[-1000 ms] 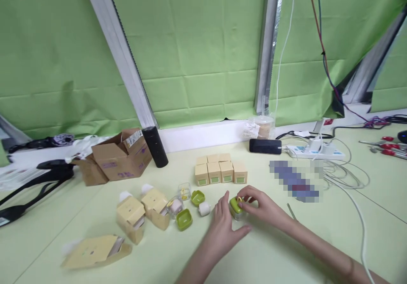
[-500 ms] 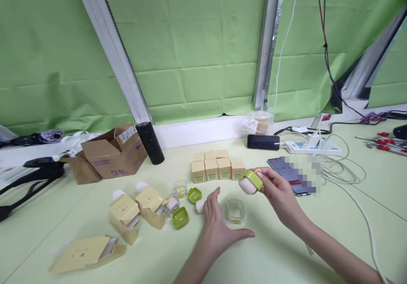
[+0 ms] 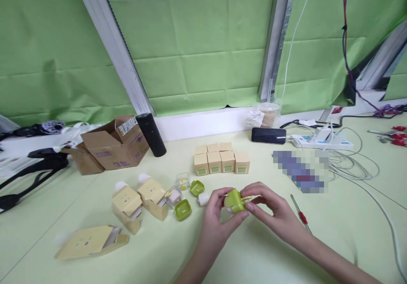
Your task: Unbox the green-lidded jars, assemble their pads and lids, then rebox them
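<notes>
Both my hands meet at the table's middle around one small green-lidded piece (image 3: 234, 200) with a pale body and a yellow loop. My left hand (image 3: 216, 222) pinches it from the left, and my right hand (image 3: 270, 212) pinches it from the right at the loop. Left of them lie a loose green lid (image 3: 183, 209), another green lid (image 3: 196, 187), a small white roll (image 3: 203, 199) and two small clear cups (image 3: 182, 181). Behind stands a block of several closed tan boxes (image 3: 221, 163).
Two opened tan boxes (image 3: 140, 199) and a flat one (image 3: 90, 241) lie at the left. A brown carton (image 3: 111, 146) and black cylinder (image 3: 151, 134) stand behind. A phone (image 3: 269, 135), power strip (image 3: 321, 140), cables (image 3: 356, 169) and a red screwdriver (image 3: 300, 214) are at the right.
My right hand brought the green-lidded piece back down from beside the tan boxes to the table's middle. My left hand rose from the table and took hold of it too.
</notes>
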Available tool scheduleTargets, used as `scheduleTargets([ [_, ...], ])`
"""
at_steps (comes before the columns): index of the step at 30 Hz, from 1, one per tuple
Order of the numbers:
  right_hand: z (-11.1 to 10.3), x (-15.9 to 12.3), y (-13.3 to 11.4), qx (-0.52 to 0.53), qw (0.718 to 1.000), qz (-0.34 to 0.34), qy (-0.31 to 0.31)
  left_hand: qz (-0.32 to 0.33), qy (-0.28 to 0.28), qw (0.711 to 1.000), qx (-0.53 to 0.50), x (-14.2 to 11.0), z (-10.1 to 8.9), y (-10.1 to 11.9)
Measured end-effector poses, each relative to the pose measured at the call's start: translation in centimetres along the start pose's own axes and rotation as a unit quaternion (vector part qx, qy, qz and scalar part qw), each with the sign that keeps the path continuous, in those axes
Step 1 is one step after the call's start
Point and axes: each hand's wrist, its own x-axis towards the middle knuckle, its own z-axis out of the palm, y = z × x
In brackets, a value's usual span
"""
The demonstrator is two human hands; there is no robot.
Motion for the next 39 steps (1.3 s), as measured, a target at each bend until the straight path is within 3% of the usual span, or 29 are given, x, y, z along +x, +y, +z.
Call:
scheduleTargets([
  [4,0.0,-0.1,0.2,-0.002,1.000,0.026,0.001,0.105,0.001,0.978,0.182,-0.1,-0.5,-0.2],
  [9,0.3,-0.2,0.1,0.006,0.998,0.027,-0.063,0.285,-0.001,0.871,0.400,0.0,-1.3,-0.5],
  [14,0.6,-0.3,0.5,-0.055,0.997,0.037,-0.048,0.331,-0.019,0.799,0.501,-0.1,-1.4,-0.7],
  [18,0.8,-0.5,0.4,-0.097,0.995,0.006,-0.037,0.351,-0.038,0.773,0.527,-0.3,-1.2,-0.7],
  [20,0.7,-0.5,0.2,-0.076,0.996,0.002,-0.041,0.343,-0.034,0.789,0.508,-0.4,-1.2,-0.5],
  [23,0.4,-0.5,0.2,-0.038,0.999,0.007,-0.018,0.268,-0.038,0.864,0.425,-0.5,-1.1,0.1],
  [26,0.3,-0.7,0.6,-0.040,0.998,-0.023,0.047,0.093,-0.014,0.959,0.267,-0.8,-0.7,0.6],
  [28,0.5,-0.9,0.9,-0.067,0.993,-0.064,0.067,-0.034,-0.033,0.991,0.122,-0.8,-0.2,0.7],
  [30,0.8,-1.1,1.0,-0.113,0.986,-0.108,0.056,-0.109,-0.074,0.991,-0.002,-0.8,0.5,0.7],
  [32,1.0,-1.2,0.9,-0.173,0.974,-0.145,0.033,-0.127,-0.079,0.986,-0.069,-0.8,1.0,0.6],
  [36,1.1,-1.0,0.2,-0.253,0.947,-0.196,0.023,-0.117,-0.062,0.987,-0.090,-1.0,1.5,0.4],
  [39,0.9,-0.8,-0.1,-0.237,0.951,-0.198,0.021,-0.112,-0.069,0.986,-0.100,-1.4,1.6,0.0],
])
